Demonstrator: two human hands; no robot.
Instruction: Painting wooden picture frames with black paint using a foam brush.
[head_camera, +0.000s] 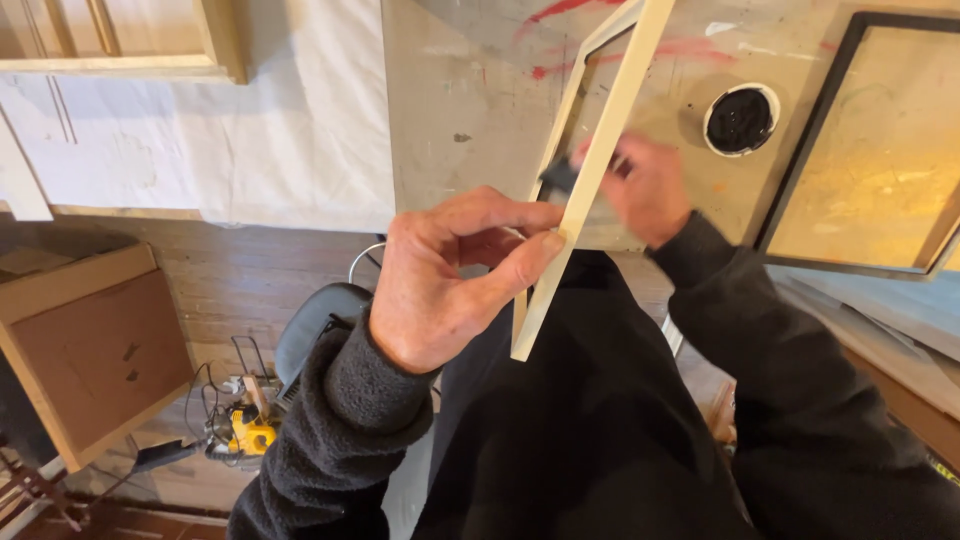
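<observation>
The pale wooden frame (596, 165) is tilted up on edge in front of my chest, its near rail running from the top of the view down to a cut corner just above my dark jacket (590, 430). My left hand (450, 275) pinches that rail low down, thumb pressed against its face and forefinger curled in behind it, the other fingers folded loosely. My right hand (650, 190) is higher up on the far side of the same rail, blurred, closed around a small dark object (558, 180) that touches the wood; I cannot tell what the object is. So there is one frame in hand, with two hands on it. Behind it lies the paint-stained work table (460, 100), marked with red streaks. On that table stands one round white-rimmed container of black paint (740, 120), just beside my right hand, and to its right one black frame (860, 140) lying flat around a yellowish panel. At the upper left one more pale wooden frame (130, 50) rests over a white drop cloth (250, 140). Lower left, on the wooden floor, a flat cardboard-backed panel (95, 350) leans, and near it one yellow power tool (248, 430) sits among cords, beside a grey seat (315, 325).
</observation>
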